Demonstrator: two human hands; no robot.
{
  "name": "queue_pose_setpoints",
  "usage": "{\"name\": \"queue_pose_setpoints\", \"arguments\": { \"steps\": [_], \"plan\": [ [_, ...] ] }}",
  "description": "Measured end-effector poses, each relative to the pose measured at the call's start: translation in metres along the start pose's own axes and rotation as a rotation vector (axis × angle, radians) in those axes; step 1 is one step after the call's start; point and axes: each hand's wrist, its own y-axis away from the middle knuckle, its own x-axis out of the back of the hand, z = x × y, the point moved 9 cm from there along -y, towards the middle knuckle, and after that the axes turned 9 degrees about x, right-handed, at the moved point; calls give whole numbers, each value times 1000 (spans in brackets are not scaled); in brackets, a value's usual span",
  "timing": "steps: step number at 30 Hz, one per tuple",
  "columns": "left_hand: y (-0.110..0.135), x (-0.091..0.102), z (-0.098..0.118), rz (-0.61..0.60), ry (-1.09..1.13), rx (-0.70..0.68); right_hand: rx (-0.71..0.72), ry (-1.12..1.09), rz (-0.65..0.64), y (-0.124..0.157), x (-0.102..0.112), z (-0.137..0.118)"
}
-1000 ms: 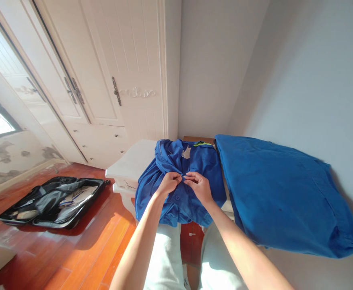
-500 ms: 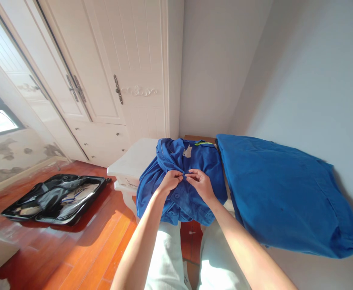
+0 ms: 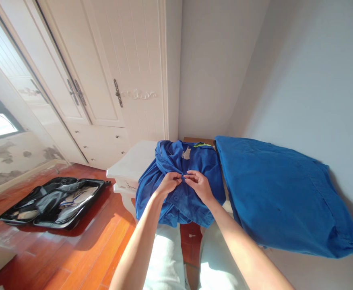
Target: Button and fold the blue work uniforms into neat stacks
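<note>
A blue work jacket (image 3: 205, 169) with a yellow-green stripe and a pale patch lies bunched over a white table in front of me. My left hand (image 3: 170, 183) is closed, pinching the jacket's front edge near its middle. Close beside it, my right hand (image 3: 198, 184) pinches the same edge, the fingertips of both hands almost meeting. A round button (image 3: 176, 198) shows on the cloth just below my left hand. Whether a button sits between my fingertips is too small to make out.
Folded blue cloth (image 3: 279, 193) lies to the right along the wall. The white table (image 3: 131, 163) shows its left corner beside the jacket. An open black suitcase (image 3: 52, 201) with things inside rests on the wooden floor at left. A cream wardrobe (image 3: 143, 60) stands behind.
Both hands keep their pinch on the jacket's edge with barely any movement. The whole view has shifted slightly.
</note>
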Motion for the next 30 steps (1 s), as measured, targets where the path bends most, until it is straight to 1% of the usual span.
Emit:
{"name": "queue_pose_setpoints", "arguments": {
  "steps": [6,8,13,18,22,26,30],
  "plan": [
    [5,-3,4,-34,27,-12,-3,-23,23,1,2,-2],
    [7,-5,6,-44,3,-28,-3,-32,26,1,3,-3],
    [7,-2,8,-22,-81,-46,3,-41,16,3,2,-3],
    [7,-2,12,-6,-122,-45,55,3,21,2,2,-2],
    [5,-4,9,30,-148,-25,69,23,42,2,3,0],
    [3,-4,5,65,-163,-5,91,27,33,2,2,-1],
    [5,-4,7,51,-191,0,87,39,21,2,1,-1]
  ]
}}
